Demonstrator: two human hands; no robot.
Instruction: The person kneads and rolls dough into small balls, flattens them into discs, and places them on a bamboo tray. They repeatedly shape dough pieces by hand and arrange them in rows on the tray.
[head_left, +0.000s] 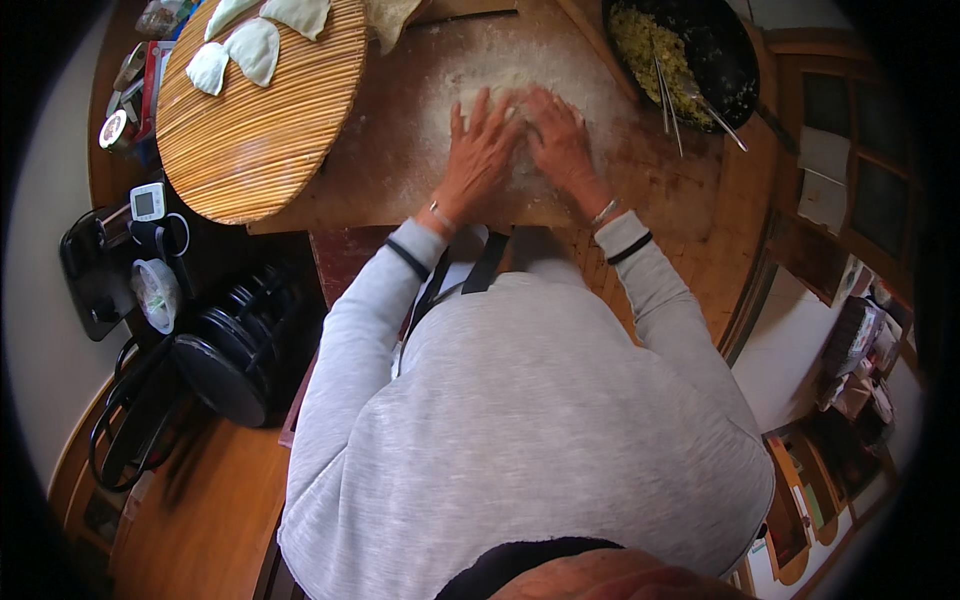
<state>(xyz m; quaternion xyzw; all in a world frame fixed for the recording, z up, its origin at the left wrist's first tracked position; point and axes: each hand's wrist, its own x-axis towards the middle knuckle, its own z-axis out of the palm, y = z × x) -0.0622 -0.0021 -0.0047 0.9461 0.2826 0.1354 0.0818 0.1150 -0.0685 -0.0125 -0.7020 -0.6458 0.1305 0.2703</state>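
Note:
My left hand lies palm down on a floured wooden board, fingers spread. Beside it my right hand also faces down, its fingers bent a little and slightly blurred, its thumb near the left hand's forefinger. A pale, flour-dusted patch that looks like dough shows at the left fingertips; most of it is hidden under both hands. White flour is scattered around them. Neither hand is seen to grip anything.
At left, a round slatted tray carries several folded dough pieces and overhangs the board. A black pan at right holds yellowish filling, with chopsticks and a metal utensil handle. A wooden stick lies beside the pan.

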